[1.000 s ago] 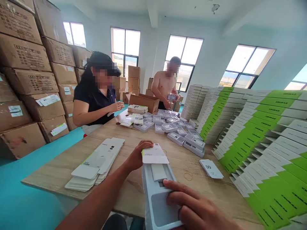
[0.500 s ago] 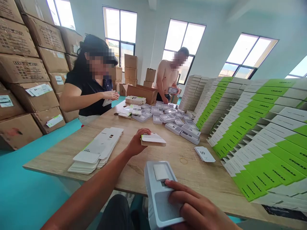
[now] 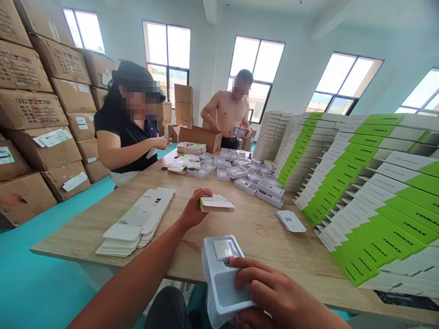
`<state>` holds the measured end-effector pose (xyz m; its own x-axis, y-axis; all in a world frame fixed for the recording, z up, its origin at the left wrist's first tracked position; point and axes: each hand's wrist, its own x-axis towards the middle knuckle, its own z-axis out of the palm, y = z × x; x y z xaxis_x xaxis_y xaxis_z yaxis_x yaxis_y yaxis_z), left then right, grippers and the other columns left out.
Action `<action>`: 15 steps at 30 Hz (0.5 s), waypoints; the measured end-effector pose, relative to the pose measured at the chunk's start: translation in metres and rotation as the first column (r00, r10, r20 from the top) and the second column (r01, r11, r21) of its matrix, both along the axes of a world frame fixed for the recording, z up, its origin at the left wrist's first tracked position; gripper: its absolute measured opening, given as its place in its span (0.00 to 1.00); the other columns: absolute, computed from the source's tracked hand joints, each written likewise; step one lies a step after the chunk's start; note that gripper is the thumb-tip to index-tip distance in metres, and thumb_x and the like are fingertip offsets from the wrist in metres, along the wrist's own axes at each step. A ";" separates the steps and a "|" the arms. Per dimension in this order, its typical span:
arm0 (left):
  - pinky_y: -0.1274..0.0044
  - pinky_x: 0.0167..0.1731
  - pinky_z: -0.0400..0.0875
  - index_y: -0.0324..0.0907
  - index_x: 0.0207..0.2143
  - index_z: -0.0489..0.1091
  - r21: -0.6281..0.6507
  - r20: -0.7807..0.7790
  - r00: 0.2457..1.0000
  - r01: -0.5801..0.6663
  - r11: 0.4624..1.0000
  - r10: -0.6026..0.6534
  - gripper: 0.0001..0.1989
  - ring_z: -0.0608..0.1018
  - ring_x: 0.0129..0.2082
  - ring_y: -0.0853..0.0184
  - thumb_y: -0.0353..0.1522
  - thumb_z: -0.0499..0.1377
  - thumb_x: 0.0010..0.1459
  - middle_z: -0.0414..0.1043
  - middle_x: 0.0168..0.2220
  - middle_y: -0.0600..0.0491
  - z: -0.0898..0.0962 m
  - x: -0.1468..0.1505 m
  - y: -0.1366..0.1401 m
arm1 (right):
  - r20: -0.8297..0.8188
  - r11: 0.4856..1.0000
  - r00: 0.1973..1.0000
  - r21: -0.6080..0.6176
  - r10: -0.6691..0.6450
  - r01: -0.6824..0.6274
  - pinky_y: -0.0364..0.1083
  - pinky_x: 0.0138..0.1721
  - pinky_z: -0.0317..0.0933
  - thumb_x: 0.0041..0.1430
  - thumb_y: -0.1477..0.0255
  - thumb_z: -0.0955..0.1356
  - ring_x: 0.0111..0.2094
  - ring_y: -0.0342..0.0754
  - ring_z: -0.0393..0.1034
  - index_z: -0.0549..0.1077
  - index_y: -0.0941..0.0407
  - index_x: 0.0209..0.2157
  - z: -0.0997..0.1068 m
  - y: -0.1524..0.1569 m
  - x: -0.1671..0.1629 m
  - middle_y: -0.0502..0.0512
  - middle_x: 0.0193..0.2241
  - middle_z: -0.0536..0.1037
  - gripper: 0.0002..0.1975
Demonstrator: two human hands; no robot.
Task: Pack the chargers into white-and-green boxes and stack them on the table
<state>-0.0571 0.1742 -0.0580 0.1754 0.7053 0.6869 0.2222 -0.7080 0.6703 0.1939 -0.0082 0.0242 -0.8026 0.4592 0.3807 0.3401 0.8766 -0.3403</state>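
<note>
Plainly, table [image 3: 190,246]: wood spans my feed, its near edge crossing below centre.
Box stacks [image 3: 370,178]: 3 o'clock, walling that side.
Flat cartons [image 3: 140,224]: 8 o'clock, near the left edge.
Tray [image 3: 224,294]: 6 o'clock, overlapping the near edge as I see it.
Right hand [image 3: 270,288]: fingers gripping the tray's side, index by its white block [image 3: 224,250].
Left hand [image 3: 197,208]: fingers wrapped around one end of the white-green box [image 3: 219,202]; a gap separates box from tray.
Rubber band [image 3: 261,232]: 5 o'clock, wood around it.
</note>
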 end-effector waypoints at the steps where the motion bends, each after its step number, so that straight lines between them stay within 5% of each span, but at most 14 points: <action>1: 0.63 0.54 0.68 0.43 0.43 0.70 0.004 0.003 1.000 -0.007 1.000 0.007 0.17 0.74 0.51 0.55 0.26 0.65 0.50 0.73 0.47 0.45 0.000 -0.001 0.000 | 0.007 1.000 1.000 -0.012 -0.022 0.022 0.47 0.60 0.69 0.66 0.75 0.69 0.62 0.53 0.68 0.69 0.55 0.38 -0.010 0.002 0.002 0.58 0.40 0.81 0.03; 6: 0.64 0.54 0.68 0.43 0.43 0.71 0.023 -0.004 1.000 -0.003 1.000 0.003 0.16 0.75 0.51 0.55 0.26 0.64 0.50 0.73 0.46 0.45 0.000 0.000 -0.001 | -0.053 0.996 0.994 0.010 -0.093 0.093 0.48 0.59 0.69 0.66 0.76 0.68 0.62 0.53 0.68 0.69 0.55 0.41 -0.035 0.002 0.008 0.58 0.41 0.80 0.04; 10: 0.64 0.53 0.68 0.42 0.43 0.73 0.010 -0.024 1.000 0.016 1.000 -0.016 0.16 0.74 0.51 0.54 0.28 0.66 0.50 0.74 0.45 0.45 -0.001 0.003 0.000 | -0.116 0.995 0.993 0.097 -0.017 0.029 0.50 0.61 0.68 0.66 0.77 0.69 0.65 0.55 0.64 0.66 0.55 0.36 -0.013 -0.002 0.004 0.60 0.43 0.79 0.06; 15: 0.63 0.54 0.68 0.43 0.41 0.74 0.019 -0.019 0.998 0.059 0.998 -0.059 0.11 0.75 0.49 0.55 0.31 0.65 0.54 0.75 0.44 0.45 0.000 0.004 -0.003 | -0.116 0.985 0.990 0.144 -0.078 0.094 0.52 0.60 0.69 0.67 0.76 0.68 0.64 0.55 0.66 0.67 0.55 0.36 0.007 0.007 -0.005 0.59 0.42 0.79 0.05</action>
<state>-0.0527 0.1717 -0.0576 0.2290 0.6800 0.6966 0.1919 -0.7331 0.6525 0.1891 -0.0012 0.0309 -0.7124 0.4566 0.5330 0.3844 0.8892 -0.2480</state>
